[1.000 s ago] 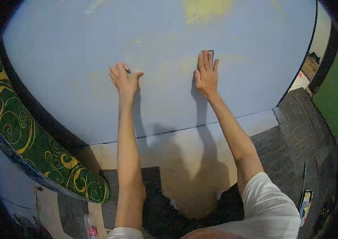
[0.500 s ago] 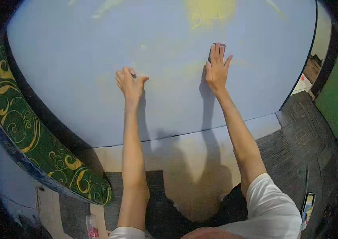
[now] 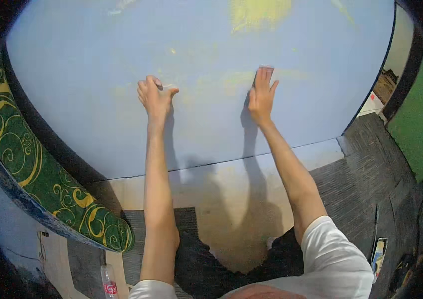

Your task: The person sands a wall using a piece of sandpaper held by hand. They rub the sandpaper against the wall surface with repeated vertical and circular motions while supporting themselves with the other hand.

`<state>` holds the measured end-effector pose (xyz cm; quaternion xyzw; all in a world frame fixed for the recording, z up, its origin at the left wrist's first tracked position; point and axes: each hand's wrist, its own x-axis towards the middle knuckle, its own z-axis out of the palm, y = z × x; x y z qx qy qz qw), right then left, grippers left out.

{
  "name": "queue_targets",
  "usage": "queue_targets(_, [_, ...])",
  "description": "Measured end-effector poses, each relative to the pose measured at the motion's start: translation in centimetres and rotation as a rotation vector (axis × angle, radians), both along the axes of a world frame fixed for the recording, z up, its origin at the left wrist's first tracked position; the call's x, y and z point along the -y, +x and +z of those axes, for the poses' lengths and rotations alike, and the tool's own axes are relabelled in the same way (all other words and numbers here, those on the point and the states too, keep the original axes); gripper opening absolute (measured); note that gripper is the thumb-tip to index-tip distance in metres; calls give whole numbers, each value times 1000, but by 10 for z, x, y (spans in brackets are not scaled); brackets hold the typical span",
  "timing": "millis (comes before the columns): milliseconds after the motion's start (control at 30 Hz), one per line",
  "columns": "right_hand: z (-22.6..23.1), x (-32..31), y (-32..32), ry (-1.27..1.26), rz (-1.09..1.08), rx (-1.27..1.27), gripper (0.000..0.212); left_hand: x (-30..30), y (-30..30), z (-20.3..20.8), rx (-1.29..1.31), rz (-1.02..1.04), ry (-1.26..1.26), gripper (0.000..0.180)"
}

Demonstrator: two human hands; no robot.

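A large pale blue wall panel with yellowish smears stands in front of me. Against it, my right hand lies with its fingers stretched over a flat, reddish-brown pad, pressing it to the surface. Only the pad's upper edge shows past the fingertips. My left hand is at the same panel, farther left. Its fingers are curled in and the thumb points right. A small pale bit seems to show between finger and thumb, but I cannot make it out.
A yellow patch marks the panel above my right hand. At left curves a green padded edge with gold swirls. A clear plastic bottle with a red label stands low at left. Grey carpet pieces cover the floor at right.
My right hand has slid down the panel with the pad beneath its fingers. The left hand keeps nearly the same place on the panel. The whole view has shifted slightly.
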<state>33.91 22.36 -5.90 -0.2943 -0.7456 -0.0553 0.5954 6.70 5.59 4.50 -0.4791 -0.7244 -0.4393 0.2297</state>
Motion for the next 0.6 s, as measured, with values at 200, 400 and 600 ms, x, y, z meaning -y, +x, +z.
queue_targets(200, [20, -1, 8, 25, -30, 60, 72, 0, -3, -2, -27, 30, 14, 66])
queue_targets(400, [31, 0, 9, 38, 13, 33, 72, -2, 4, 1, 43, 31, -31, 64])
queue_targets(600, [-4, -9, 19, 22, 108, 79, 67, 4, 12, 8, 24, 17, -22, 57])
